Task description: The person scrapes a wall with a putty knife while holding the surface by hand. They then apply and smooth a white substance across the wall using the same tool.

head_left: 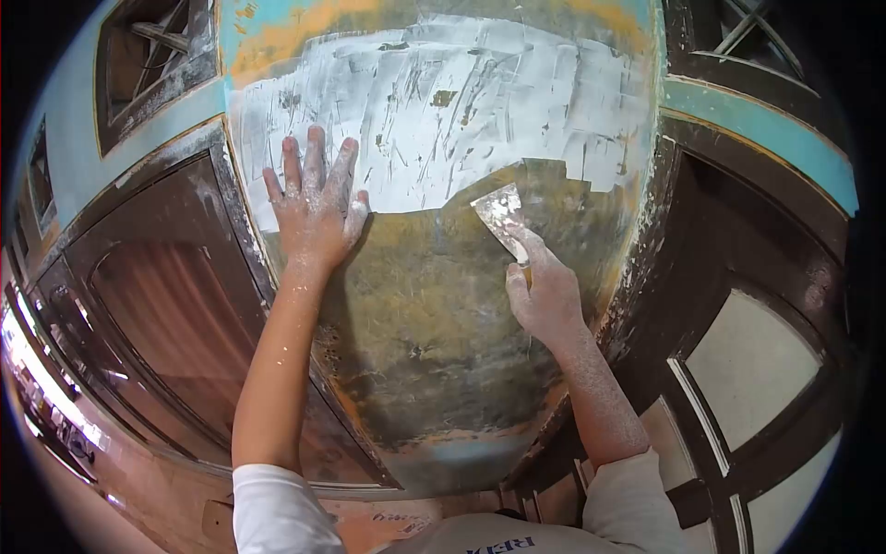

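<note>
My left hand lies against the wall with its fingers spread, over the lower left part of a white putty layer. White dust coats its fingers. In my right hand is a putty knife, gripped by its handle, which the fingers mostly hide. The putty knife's blade, smeared with white, points up and left over the bare brownish-green wall, just below the putty's stepped lower edge. Dust also covers my right hand and forearm.
Dark wooden frames border the wall on both sides. At left stands a door with a reddish curtain behind its panel; at right, a dark door with pale panels. Lattice windows sit higher up. Tiled floor shows at lower left.
</note>
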Demonstrator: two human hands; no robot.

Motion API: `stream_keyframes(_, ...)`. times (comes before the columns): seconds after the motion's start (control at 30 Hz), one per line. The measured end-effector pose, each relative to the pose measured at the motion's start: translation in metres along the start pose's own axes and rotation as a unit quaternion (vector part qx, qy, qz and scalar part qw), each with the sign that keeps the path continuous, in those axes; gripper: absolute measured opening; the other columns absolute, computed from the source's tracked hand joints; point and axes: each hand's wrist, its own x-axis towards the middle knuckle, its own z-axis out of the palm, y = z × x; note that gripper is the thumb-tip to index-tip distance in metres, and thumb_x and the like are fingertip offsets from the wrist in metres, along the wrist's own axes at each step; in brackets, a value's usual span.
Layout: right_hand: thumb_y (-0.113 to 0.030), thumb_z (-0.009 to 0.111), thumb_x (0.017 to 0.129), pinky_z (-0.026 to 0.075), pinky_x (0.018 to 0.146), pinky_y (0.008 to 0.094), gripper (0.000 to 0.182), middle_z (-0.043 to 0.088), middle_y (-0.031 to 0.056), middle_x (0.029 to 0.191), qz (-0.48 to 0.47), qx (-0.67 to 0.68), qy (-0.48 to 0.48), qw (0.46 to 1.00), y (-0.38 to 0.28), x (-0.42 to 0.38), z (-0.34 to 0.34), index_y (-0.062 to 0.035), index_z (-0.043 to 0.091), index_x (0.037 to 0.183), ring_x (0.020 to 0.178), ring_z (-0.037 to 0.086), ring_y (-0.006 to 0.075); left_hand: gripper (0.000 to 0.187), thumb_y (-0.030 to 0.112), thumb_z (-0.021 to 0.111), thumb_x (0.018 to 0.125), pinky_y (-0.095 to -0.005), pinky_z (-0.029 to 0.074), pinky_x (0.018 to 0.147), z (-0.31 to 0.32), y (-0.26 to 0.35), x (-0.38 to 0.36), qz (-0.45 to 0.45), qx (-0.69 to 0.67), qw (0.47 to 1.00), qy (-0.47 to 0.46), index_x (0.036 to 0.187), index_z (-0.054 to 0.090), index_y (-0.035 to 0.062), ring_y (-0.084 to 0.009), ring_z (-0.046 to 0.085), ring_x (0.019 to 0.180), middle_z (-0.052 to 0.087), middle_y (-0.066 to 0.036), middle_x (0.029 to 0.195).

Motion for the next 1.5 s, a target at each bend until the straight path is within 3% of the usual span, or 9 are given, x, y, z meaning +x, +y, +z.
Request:
stream_keyframes(0.13, -0.008, 0.05, 0.089, 0.051, 0.083, 0.0437, 0.044, 0.065, 0.0234, 0.111, -0.118, 0.081, 0.037, 0.989, 0.025, 0.004, 0.019, -0.0034, 0.055, 0.132, 0.094, 0.065, 0.0383, 0.071, 0.032, 0.063, 0.083, -0.0653, 0.012, 0.116, 0.002, -0.002, -0.003, 0.002, -0.002, 1.0, 0.007, 0.151, 0.042, 0.0264, -0.0384, 0.014, 0.151, 0.021, -0.011, 0.164)
stream_keyframes(0.2, -0.008, 0.048, 0.091, 0.05, 0.08, 0.0371, 0.041, 0.066, 0.0171, 0.113, -0.047, 0.199, 0.014, 0.979, 0.022, -0.001, 0.026, -0.0022, 0.055, 0.131, 0.084, 0.064, 0.0248, 0.071, 0.032, 0.063, 0.082, -0.0655, 0.013, 0.116, 0.001, -0.002, -0.001, -0.002, -0.003, 1.0, 0.006, 0.15, 0.043, 0.0265, -0.0387, 0.014, 0.151, 0.022, -0.011, 0.164)
stream_keyframes(0.3, -0.01, 0.047, 0.097, 0.049, 0.074, 0.03, 0.034, 0.065, 0.0091, 0.11, 0.068, 0.334, -0.037, 0.939, 0.008, -0.004, 0.034, -0.0026, 0.056, 0.129, 0.077, 0.057, 0.013, 0.07, 0.033, 0.062, 0.082, -0.0653, 0.012, 0.116, 0.0, -0.001, -0.003, -0.003, -0.008, 1.0, 0.003, 0.15, 0.043, 0.0269, -0.0388, 0.015, 0.151, 0.023, -0.012, 0.163)
stream_keyframes(0.4, -0.01, 0.049, 0.101, 0.046, 0.057, 0.0256, 0.02, 0.062, 0.0036, 0.102, 0.082, 0.431, -0.035, 0.898, -0.01, -0.009, 0.055, -0.0051, 0.061, 0.116, 0.068, 0.052, 0.0066, 0.07, 0.033, 0.062, 0.083, -0.0648, 0.011, 0.116, 0.001, -0.001, -0.002, -0.007, -0.005, 1.0, -0.002, 0.15, 0.044, 0.0274, -0.0382, 0.015, 0.151, 0.024, -0.012, 0.163)
stream_keyframes(0.57, -0.009, 0.048, 0.1, 0.045, 0.055, 0.025, 0.017, 0.059, 0.0024, 0.093, 0.087, 0.398, -0.034, 0.912, -0.021, -0.007, 0.087, -0.0041, 0.064, 0.104, 0.064, 0.051, 0.0056, 0.07, 0.033, 0.062, 0.083, -0.0639, 0.01, 0.117, 0.001, -0.001, -0.003, -0.005, -0.011, 1.0, 0.001, 0.15, 0.043, 0.0275, -0.0379, 0.015, 0.151, 0.023, -0.012, 0.163)
stream_keyframes(1.3, -0.027, 0.042, 0.108, 0.04, 0.049, 0.0224, 0.028, 0.057, 0.0049, 0.095, 0.048, 0.557, -0.021, 0.829, -0.059, 0.035, 0.105, -0.0052, 0.056, 0.118, 0.057, 0.049, 0.0066, 0.07, 0.037, 0.063, 0.08, -0.0623, 0.014, 0.117, 0.002, -0.007, -0.003, 0.004, -0.011, 1.0, 0.004, 0.148, 0.047, 0.0268, -0.0382, 0.018, 0.15, 0.026, -0.011, 0.163)
stream_keyframes(1.37, -0.026, 0.043, 0.107, 0.045, 0.059, 0.023, 0.029, 0.059, 0.0057, 0.101, 0.072, 0.562, -0.06, 0.822, -0.059, 0.048, 0.092, -0.0059, 0.056, 0.123, 0.068, 0.052, 0.0077, 0.068, 0.036, 0.062, 0.082, -0.0625, 0.013, 0.116, 0.0, -0.006, -0.002, 0.004, -0.017, 1.0, 0.003, 0.148, 0.047, 0.0265, -0.038, 0.018, 0.15, 0.026, -0.011, 0.163)
stream_keyframes(1.47, -0.026, 0.04, 0.108, 0.044, 0.092, 0.0297, 0.034, 0.061, 0.0088, 0.117, 0.018, 0.452, -0.145, 0.88, -0.059, 0.048, 0.081, -0.0069, 0.053, 0.132, 0.103, 0.054, 0.0143, 0.066, 0.032, 0.061, 0.084, -0.0629, 0.013, 0.116, -0.003, -0.007, -0.006, 0.003, -0.038, 0.999, -0.002, 0.148, 0.047, 0.0262, -0.0377, 0.017, 0.15, 0.025, -0.011, 0.163)
stream_keyframes(1.5, -0.026, 0.04, 0.108, 0.044, 0.092, 0.0297, 0.034, 0.061, 0.0088, 0.117, 0.019, 0.452, -0.146, 0.88, -0.061, 0.048, 0.075, -0.0069, 0.053, 0.132, 0.103, 0.054, 0.0143, 0.064, 0.029, 0.059, 0.086, -0.0632, 0.013, 0.116, -0.006, -0.004, -0.008, 0.0, -0.053, 0.999, -0.004, 0.148, 0.046, 0.0261, -0.0375, 0.017, 0.151, 0.025, -0.011, 0.163)
